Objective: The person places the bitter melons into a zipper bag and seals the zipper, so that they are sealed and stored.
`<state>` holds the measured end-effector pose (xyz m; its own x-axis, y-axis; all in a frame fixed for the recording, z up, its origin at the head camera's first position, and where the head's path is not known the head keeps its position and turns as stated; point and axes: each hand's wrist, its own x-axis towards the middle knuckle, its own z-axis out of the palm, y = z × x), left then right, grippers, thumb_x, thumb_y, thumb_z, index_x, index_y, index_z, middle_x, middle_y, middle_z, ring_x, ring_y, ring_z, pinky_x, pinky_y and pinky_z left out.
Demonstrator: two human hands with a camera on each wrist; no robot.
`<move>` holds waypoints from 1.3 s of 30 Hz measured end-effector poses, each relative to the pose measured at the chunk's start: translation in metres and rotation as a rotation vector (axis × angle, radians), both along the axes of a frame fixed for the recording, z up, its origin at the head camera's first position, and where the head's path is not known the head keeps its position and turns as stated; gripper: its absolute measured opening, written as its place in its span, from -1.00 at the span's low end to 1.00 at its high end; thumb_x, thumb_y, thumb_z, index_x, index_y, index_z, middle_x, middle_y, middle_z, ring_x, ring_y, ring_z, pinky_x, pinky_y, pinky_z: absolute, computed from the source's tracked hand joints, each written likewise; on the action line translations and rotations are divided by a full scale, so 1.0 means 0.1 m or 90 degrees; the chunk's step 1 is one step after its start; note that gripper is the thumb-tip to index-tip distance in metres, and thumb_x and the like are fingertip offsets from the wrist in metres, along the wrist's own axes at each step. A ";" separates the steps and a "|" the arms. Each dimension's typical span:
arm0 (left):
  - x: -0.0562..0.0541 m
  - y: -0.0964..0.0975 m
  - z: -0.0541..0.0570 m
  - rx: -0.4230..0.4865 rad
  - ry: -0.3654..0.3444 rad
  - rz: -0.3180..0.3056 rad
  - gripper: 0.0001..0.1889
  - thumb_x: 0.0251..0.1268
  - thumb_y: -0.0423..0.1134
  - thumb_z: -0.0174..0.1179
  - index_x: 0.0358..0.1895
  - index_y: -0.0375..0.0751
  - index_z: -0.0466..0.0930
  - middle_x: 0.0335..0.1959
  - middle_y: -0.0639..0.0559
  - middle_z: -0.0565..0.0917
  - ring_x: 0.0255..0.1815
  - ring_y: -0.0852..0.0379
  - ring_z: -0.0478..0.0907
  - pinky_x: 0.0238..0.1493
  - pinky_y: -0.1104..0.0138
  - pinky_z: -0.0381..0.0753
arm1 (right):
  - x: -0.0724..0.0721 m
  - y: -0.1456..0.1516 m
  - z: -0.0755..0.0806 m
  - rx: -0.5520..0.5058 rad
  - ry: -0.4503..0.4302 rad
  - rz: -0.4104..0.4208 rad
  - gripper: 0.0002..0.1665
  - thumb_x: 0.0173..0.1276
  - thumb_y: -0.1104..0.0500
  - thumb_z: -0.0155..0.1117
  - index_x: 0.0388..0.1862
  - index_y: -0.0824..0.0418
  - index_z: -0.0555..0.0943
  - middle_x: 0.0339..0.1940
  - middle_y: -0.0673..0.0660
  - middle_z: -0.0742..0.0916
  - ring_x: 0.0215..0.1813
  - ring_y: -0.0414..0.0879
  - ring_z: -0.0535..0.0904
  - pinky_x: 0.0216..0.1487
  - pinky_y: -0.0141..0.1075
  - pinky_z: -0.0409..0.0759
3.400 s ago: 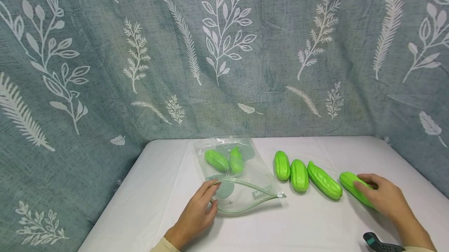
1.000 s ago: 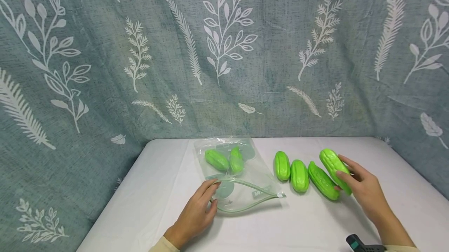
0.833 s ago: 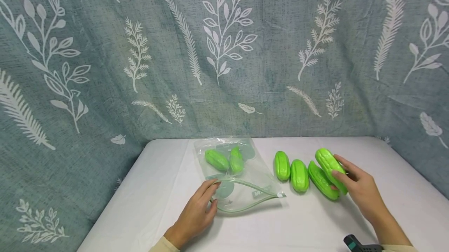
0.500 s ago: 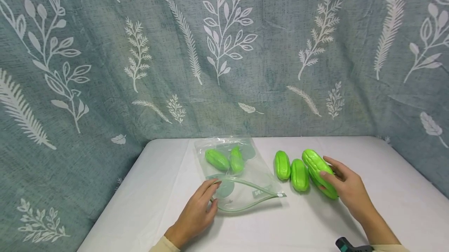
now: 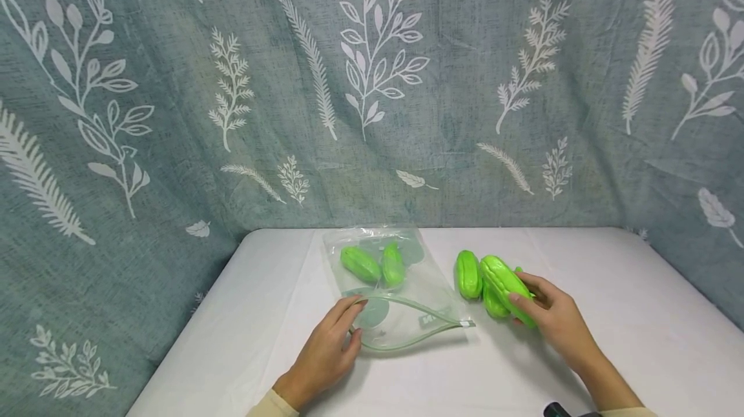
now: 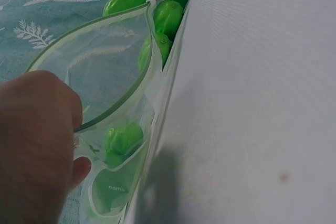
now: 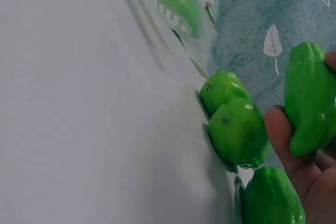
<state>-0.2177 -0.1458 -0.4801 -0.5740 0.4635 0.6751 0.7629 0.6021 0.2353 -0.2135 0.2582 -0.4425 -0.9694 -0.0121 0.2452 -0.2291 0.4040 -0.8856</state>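
One left hand, curled at the left end of the mouth of one clear zip bag, fingers on the far rim and thumb on the near rim, mouth gaping between. Beyond that hand, inside the bag, two green gourds: one slanted gourd and, just beside it on the right, one straighter gourd. Right of the bag, between both hands, the start of a row of three gourds on one white surface. First, one outer gourd, farthest of the three from the right hand. Next, one middle gourd, partly covered in the head view. Last, one end gourd, nearest the right hand, mostly hidden by it in the head view but plain in the right wrist view. Rightmost, one right hand, holding one raised gourd between thumb and fingers, clear of the surface and tilted above the middle gourd. Six gourds in all. Behind both hands, one leaf-patterned curtain.

Compared with about three seconds earlier: held gourd lifted from the far right of the surface and carried left past the end gourd; row down from four to three. Left hand, bag and its two gourds unchanged in place.
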 end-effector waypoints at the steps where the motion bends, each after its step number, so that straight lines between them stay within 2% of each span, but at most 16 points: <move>1: 0.00 0.00 0.00 0.000 0.003 -0.001 -0.46 0.15 -0.46 0.32 0.26 -0.29 0.49 0.28 -0.10 0.49 0.33 0.05 0.44 0.30 0.32 0.49 | 0.00 -0.01 -0.01 -0.001 -0.002 0.003 -0.25 0.50 -0.03 0.23 0.48 0.35 0.30 0.41 0.44 0.42 0.06 -0.25 0.62 -0.16 -0.28 0.75; 4: 0.01 0.01 0.02 0.001 -0.006 0.002 -0.46 0.16 -0.46 0.31 0.26 -0.31 0.49 0.28 -0.10 0.49 0.34 0.06 0.44 0.31 0.32 0.48 | -0.01 -0.05 -0.03 -0.005 0.003 0.013 -0.26 0.49 -0.03 0.25 0.48 0.32 0.31 0.40 0.44 0.44 0.12 -0.04 0.63 -0.14 -0.27 0.74; 6: 0.01 0.01 0.02 0.001 -0.010 0.003 -0.46 0.16 -0.46 0.31 0.26 -0.32 0.50 0.28 -0.11 0.49 0.34 0.06 0.44 0.31 0.32 0.48 | -0.01 -0.07 -0.04 -0.014 0.008 0.021 -0.27 0.49 -0.02 0.25 0.48 0.32 0.32 0.37 0.44 0.46 0.14 0.00 0.62 -0.12 -0.27 0.74; 13: 0.01 -0.01 0.00 0.004 -0.005 0.003 -0.45 0.13 -0.47 0.33 0.25 -0.32 0.50 0.28 -0.09 0.49 0.33 0.05 0.45 0.27 0.31 0.52 | 0.00 -0.13 -0.08 -0.047 0.020 0.059 -0.29 0.48 0.09 0.26 0.48 0.37 0.31 0.35 0.48 0.45 0.05 -0.37 0.57 -0.07 -0.29 0.73; 18: -0.01 -0.01 -0.02 0.007 0.006 -0.001 -0.44 0.11 -0.49 0.34 0.25 -0.31 0.50 0.28 -0.08 0.48 0.32 0.05 0.46 0.27 0.30 0.52 | 0.00 -0.17 -0.10 -0.062 0.018 0.070 -0.29 0.46 0.14 0.28 0.47 0.39 0.31 0.32 0.48 0.47 0.04 -0.34 0.58 -0.09 -0.30 0.73; 23: -0.02 -0.02 -0.02 0.003 -0.005 -0.005 -0.45 0.14 -0.48 0.31 0.27 -0.29 0.48 0.29 -0.07 0.47 0.33 0.06 0.44 0.33 0.33 0.45 | 0.01 -0.22 -0.10 -0.070 0.017 0.073 -0.30 0.45 0.17 0.29 0.46 0.39 0.32 0.27 0.47 0.51 0.03 -0.27 0.62 -0.09 -0.29 0.73; 30: -0.02 -0.02 0.00 0.010 0.003 -0.009 -0.45 0.12 -0.49 0.33 0.25 -0.31 0.49 0.28 -0.09 0.48 0.32 0.03 0.45 0.30 0.32 0.49 | 0.02 -0.33 -0.09 -0.099 0.003 0.115 -0.31 0.45 0.19 0.28 0.46 0.40 0.32 0.30 0.46 0.48 0.07 -0.22 0.62 -0.08 -0.20 0.74; 35: -0.02 -0.01 0.00 0.009 -0.006 -0.006 -0.46 0.13 -0.49 0.32 0.25 -0.33 0.49 0.29 -0.07 0.47 0.34 0.04 0.44 0.31 0.33 0.47 | 0.04 -0.38 -0.09 -0.116 -0.006 0.130 -0.31 0.44 0.20 0.29 0.45 0.41 0.32 0.32 0.46 0.47 0.09 -0.23 0.61 -0.08 -0.16 0.74; 39: -0.01 0.00 -0.01 0.009 -0.021 -0.005 -0.46 0.13 -0.50 0.32 0.25 -0.34 0.49 0.28 -0.09 0.48 0.32 0.04 0.46 0.30 0.34 0.48 | 0.06 -0.40 -0.11 -0.120 -0.026 0.139 -0.28 0.43 0.19 0.30 0.47 0.40 0.30 0.37 0.46 0.43 0.14 -0.30 0.56 -0.01 -0.23 0.71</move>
